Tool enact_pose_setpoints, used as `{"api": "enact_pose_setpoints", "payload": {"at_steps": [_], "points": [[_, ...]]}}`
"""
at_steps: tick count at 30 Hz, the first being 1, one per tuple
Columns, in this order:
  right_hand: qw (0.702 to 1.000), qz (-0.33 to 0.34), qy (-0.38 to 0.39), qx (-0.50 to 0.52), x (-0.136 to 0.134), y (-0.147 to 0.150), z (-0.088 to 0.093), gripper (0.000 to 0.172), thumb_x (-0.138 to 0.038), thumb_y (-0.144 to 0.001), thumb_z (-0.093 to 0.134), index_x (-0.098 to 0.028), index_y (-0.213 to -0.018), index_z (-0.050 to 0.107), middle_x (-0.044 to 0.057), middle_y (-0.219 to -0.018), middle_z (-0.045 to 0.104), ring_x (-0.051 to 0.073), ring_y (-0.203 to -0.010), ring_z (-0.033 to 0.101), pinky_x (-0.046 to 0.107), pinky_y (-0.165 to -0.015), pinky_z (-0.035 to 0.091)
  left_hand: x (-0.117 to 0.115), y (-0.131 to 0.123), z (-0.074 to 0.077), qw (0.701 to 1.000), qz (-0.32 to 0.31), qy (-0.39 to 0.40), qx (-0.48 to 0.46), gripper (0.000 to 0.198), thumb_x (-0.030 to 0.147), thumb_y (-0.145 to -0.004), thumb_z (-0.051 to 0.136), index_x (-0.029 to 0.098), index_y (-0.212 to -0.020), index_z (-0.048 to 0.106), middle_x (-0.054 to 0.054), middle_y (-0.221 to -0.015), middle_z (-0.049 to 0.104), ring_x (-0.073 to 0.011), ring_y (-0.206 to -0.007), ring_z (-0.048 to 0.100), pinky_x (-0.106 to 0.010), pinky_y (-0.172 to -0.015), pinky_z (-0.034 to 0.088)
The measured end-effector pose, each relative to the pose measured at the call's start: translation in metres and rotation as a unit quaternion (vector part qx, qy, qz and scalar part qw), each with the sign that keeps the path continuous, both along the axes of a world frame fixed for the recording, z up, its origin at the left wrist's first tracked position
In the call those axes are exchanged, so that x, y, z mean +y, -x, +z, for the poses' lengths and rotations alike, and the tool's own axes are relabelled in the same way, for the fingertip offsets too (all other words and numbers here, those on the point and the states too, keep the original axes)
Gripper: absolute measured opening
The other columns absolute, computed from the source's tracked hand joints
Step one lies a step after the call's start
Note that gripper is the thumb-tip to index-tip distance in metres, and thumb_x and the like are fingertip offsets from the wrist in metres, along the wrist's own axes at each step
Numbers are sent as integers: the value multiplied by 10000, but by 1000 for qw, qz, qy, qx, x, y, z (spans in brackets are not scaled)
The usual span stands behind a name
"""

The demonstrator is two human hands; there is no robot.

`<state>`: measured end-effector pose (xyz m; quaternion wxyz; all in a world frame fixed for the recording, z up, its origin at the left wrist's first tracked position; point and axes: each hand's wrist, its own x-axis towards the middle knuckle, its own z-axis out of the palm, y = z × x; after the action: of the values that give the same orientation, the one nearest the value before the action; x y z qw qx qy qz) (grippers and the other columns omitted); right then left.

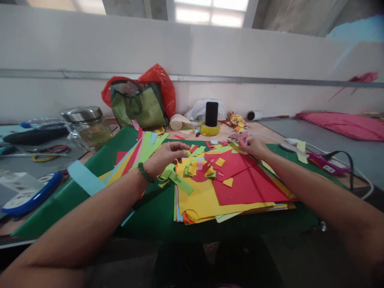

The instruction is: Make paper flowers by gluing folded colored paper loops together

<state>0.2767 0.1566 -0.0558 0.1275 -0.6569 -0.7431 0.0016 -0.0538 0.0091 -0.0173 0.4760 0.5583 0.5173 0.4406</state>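
Observation:
My left hand (166, 157), with a dark green bead bracelet (145, 173) on the wrist, hovers by the left edge of the paper stack. Its fingers are stretched out and apart, holding nothing I can see. Green paper strips (181, 182) lie just below it. My right hand (253, 146) is closed at the back right of the stack, beside a pinkish item (243, 138); what the fingers grip is too small to make out. Between the hands, red sheets (249, 186) overlap yellow sheets (198, 200), with small folded yellow and green paper pieces (192, 168) on top.
A green sheet (159, 216) covers the desk. Long coloured strips fan out at left, near a glass jar (90, 130) and a blue tool (36, 196). Behind stand a green bag (138, 104), a phone (211, 114) and a yellow tape roll (210, 129). A magenta device (328, 164) sits right.

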Motion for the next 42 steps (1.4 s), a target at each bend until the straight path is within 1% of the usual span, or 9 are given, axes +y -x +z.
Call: {"api": "enact_pose_setpoints", "payload": {"at_steps": [8,17,28,31,33,35,37,39,42], "points": [[998,-26,48,13,-1,-6,3,462,-563,-823,578,-194,-553,509,13,-525,529,150,-543,482,286,-521,264,-1,-2,-2,999,-6,-9,38,164,185,-690,693,137,-847,684,18,-650,601,-70,-509,510,-190,-437,387],[999,14,29,35,-2,-5,4,426,-404,-881,522,-161,-534,563,45,-554,580,135,-580,495,276,-555,295,0,-3,-3,998,-19,-6,67,153,177,-701,681,142,-850,682,27,-627,592,-65,-511,517,-176,-451,400],[995,-12,83,47,2,-3,11,447,-495,-841,559,-155,-567,655,41,-542,617,141,-546,522,270,-527,305,2,-1,-5,996,-29,-13,83,189,198,-705,685,144,-887,690,21,-635,604,-72,-518,528,-173,-449,409],[997,-27,72,2,-12,-2,20,488,-519,-860,506,-152,-599,695,81,-586,647,179,-596,559,289,-558,326,2,0,-7,996,-42,-24,78,227,213,-705,695,140,-920,690,9,-678,618,-74,-533,535,-173,-445,416],[997,-24,22,-70,-28,2,27,455,-479,-862,502,-153,-612,696,117,-641,667,208,-648,582,304,-579,331,2,0,-8,995,-52,-34,77,255,217,-701,700,135,-942,688,4,-704,624,-76,-543,536,-180,-452,433],[993,20,-42,-107,-50,13,35,392,-437,-856,513,-164,-632,683,125,-691,678,217,-688,591,304,-592,334,1,-1,-10,994,-61,-46,77,289,227,-694,708,134,-967,684,-4,-741,637,-80,-556,540,-189,-457,445],[991,101,-64,-51,-75,31,41,351,-439,-855,516,-183,-671,669,90,-691,674,197,-676,581,289,-586,342,0,-3,-12,993,-63,-55,79,319,244,-690,717,136,-987,681,-8,-751,643,-83,-563,541,-189,-456,438],[977,202,-20,65,-99,55,45,319,-431,-865,508,-183,-742,666,58,-704,676,167,-652,570,271,-586,367,0,-4,-13,993,-65,-68,78,334,255,-690,722,137,-1000,678,-6,-740,640,-83,-574,542,-184,-467,424],[928,312,56,193,-121,91,46,312,-432,-866,517,-172,-817,682,47,-771,692,148,-683,574,261,-615,403,-1,-6,-16,990,-84,-93,58,359,249,-691,726,135,-1026,667,-9,-758,647,-89,-621,564,-186,-516,432]]}}
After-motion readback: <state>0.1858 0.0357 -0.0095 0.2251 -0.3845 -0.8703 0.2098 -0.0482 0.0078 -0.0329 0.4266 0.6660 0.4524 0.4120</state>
